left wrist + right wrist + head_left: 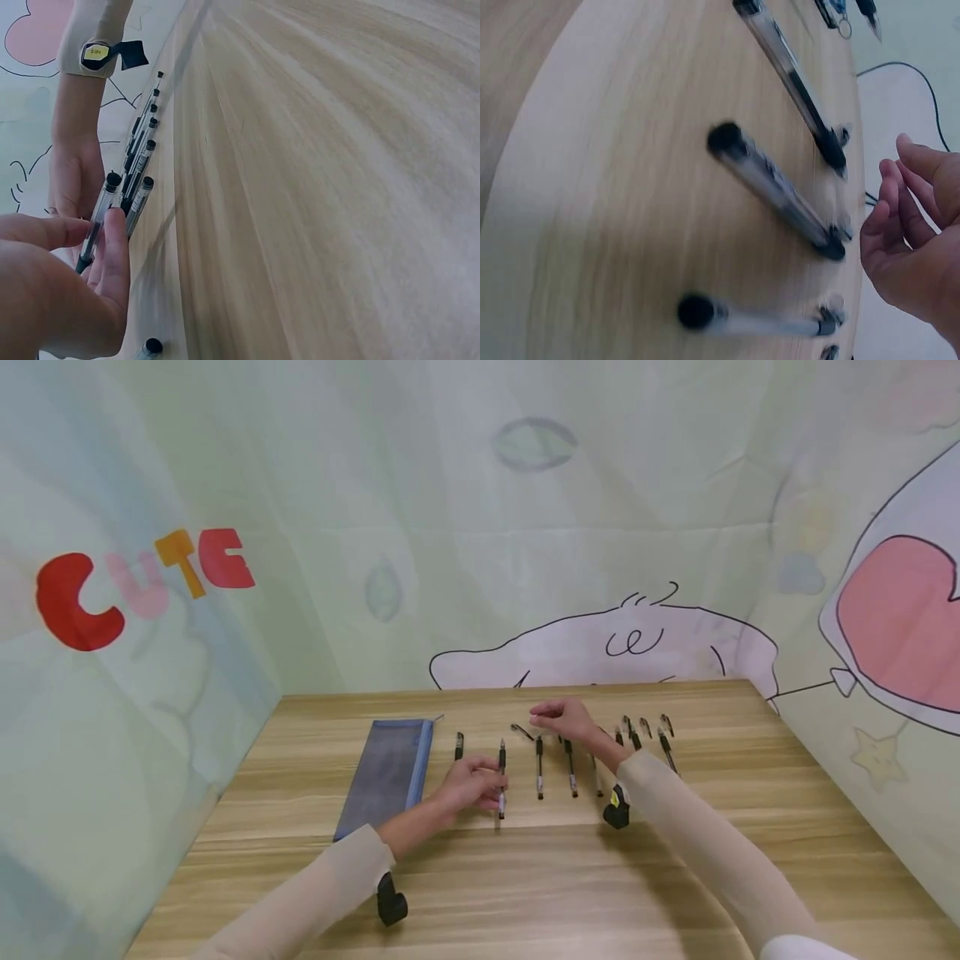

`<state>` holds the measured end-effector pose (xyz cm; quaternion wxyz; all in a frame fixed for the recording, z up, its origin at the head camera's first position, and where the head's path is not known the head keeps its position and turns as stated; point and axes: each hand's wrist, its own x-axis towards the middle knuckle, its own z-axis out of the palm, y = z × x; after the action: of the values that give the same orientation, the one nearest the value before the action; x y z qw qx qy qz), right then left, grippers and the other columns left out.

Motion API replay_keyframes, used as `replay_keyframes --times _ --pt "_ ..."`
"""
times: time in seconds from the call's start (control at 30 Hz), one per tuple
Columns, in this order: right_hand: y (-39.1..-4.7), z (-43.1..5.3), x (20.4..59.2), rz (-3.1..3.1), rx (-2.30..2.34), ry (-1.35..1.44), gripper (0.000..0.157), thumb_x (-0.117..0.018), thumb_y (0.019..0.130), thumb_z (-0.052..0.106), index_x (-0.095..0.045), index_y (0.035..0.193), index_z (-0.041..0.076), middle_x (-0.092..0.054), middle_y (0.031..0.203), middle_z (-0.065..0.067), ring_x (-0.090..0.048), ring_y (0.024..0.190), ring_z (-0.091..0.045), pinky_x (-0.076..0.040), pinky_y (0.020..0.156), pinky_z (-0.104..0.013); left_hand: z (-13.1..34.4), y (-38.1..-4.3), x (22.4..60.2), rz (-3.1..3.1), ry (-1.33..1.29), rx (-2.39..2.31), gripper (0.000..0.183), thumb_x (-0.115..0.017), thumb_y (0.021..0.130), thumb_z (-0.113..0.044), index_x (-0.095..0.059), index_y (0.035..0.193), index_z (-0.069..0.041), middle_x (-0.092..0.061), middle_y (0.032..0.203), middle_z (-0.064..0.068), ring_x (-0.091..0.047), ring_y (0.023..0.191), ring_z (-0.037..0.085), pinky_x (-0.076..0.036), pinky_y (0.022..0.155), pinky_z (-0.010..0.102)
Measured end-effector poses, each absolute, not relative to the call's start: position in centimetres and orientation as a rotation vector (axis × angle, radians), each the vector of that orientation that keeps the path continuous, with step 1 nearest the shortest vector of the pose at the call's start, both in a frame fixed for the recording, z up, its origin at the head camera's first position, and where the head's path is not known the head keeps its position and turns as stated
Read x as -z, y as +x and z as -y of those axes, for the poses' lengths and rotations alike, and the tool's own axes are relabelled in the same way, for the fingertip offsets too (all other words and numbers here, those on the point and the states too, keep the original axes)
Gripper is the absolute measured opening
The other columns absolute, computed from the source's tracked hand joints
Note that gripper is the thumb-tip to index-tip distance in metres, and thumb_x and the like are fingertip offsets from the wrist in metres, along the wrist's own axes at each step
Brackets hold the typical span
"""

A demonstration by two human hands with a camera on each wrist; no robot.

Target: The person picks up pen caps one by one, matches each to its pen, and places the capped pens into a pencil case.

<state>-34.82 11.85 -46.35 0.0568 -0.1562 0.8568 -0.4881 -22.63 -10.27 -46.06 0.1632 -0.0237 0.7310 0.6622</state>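
Note:
My left hand (471,783) pinches an uncapped clear pen (502,760) with a black grip, its tip pointing away toward the back. In the left wrist view, the black end of this pen (101,206) sticks up between thumb and fingers. My right hand (566,720) hovers past the row of pens, fingertips near a loose black cap (522,732) on the table. Its fingers are loosely bent, and nothing shows between them in the right wrist view. Nearest to it lie uncapped pens (540,768), tips toward the back, with caps beyond some tips.
A dark mesh pouch (381,777) with a blue zipper lies at the left of the wooden table (525,893). Between it and the held pen is a capped black pen (459,745). More pens and caps (667,724) lie at the right. A printed cloth (337,568) hangs behind the table.

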Motion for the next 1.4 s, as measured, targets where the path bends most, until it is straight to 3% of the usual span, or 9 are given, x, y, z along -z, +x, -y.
replay_keyframes --times 0.13,0.37,0.53,0.77,1.1,1.27,1.4 --pt "-35.1 -10.9 46.9 -2.701 1.364 -0.565 0.028 -0.071 0.097 0.015 -0.072 0.119 -0.003 -0.075 0.115 -0.020 -0.070 0.097 -0.025 -0.059 0.079 -0.028 10.1 -22.8 46.2 -2.076 -0.084 -1.904 0.036 -0.066 0.094 -0.003 -0.057 0.127 0.008 -0.075 0.103 0.023 -0.066 0.065 0.009 -0.063 0.062 0.023" --pt "-35.5 -9.6 47.4 -2.863 1.134 -0.712 0.023 -0.070 0.096 0.011 -0.074 0.113 -0.004 -0.077 0.105 -0.018 -0.069 0.091 -0.026 -0.060 0.079 -0.034 9.9 -23.1 46.4 -2.080 -0.102 -1.918 0.036 -0.067 0.095 -0.004 -0.058 0.128 0.007 -0.075 0.104 0.023 -0.066 0.065 0.009 -0.062 0.062 0.023" --pt "-35.5 -8.9 47.7 -2.922 1.003 -0.724 0.019 -0.071 0.095 0.010 -0.076 0.109 -0.002 -0.078 0.103 -0.016 -0.071 0.088 -0.024 -0.059 0.076 -0.034 9.7 -23.2 46.3 -2.090 -0.115 -1.909 0.036 -0.067 0.095 -0.006 -0.059 0.128 0.006 -0.075 0.105 0.021 -0.066 0.066 0.008 -0.062 0.062 0.022" --pt "-35.2 -8.6 47.4 -2.955 0.911 -0.635 0.017 -0.072 0.095 0.012 -0.077 0.107 0.001 -0.079 0.102 -0.014 -0.072 0.090 -0.024 -0.059 0.084 -0.039 9.8 -23.3 46.5 -2.086 -0.132 -1.923 0.036 -0.067 0.095 -0.005 -0.059 0.128 0.006 -0.075 0.106 0.022 -0.065 0.065 0.008 -0.061 0.061 0.021" --pt "-35.0 -9.0 47.3 -2.911 1.091 -0.639 0.020 -0.071 0.095 0.013 -0.077 0.108 -0.001 -0.078 0.103 -0.017 -0.066 0.079 -0.020 -0.050 0.065 -0.024 10.0 -23.3 46.7 -2.061 -0.137 -1.943 0.038 -0.068 0.095 -0.007 -0.059 0.129 0.006 -0.074 0.104 0.019 -0.065 0.066 0.008 -0.062 0.063 0.023" --pt "-34.8 -9.2 46.5 -2.858 1.189 -0.544 0.022 -0.071 0.096 0.016 -0.076 0.111 0.000 -0.078 0.108 -0.017 -0.064 0.082 -0.019 -0.047 0.064 -0.019 9.7 -23.5 46.6 -2.032 -0.139 -1.964 0.039 -0.069 0.095 -0.006 -0.058 0.131 0.005 -0.073 0.103 0.018 -0.065 0.065 0.009 -0.062 0.064 0.023" --pt "-34.1 -9.3 45.6 -2.747 1.325 -0.385 0.026 -0.072 0.097 0.020 -0.076 0.113 0.001 -0.077 0.111 -0.016 -0.067 0.091 -0.022 -0.053 0.071 -0.024 9.5 -23.8 46.7 -2.027 -0.137 -1.969 0.040 -0.069 0.096 -0.007 -0.058 0.132 0.003 -0.073 0.105 0.018 -0.066 0.067 0.010 -0.062 0.066 0.023"
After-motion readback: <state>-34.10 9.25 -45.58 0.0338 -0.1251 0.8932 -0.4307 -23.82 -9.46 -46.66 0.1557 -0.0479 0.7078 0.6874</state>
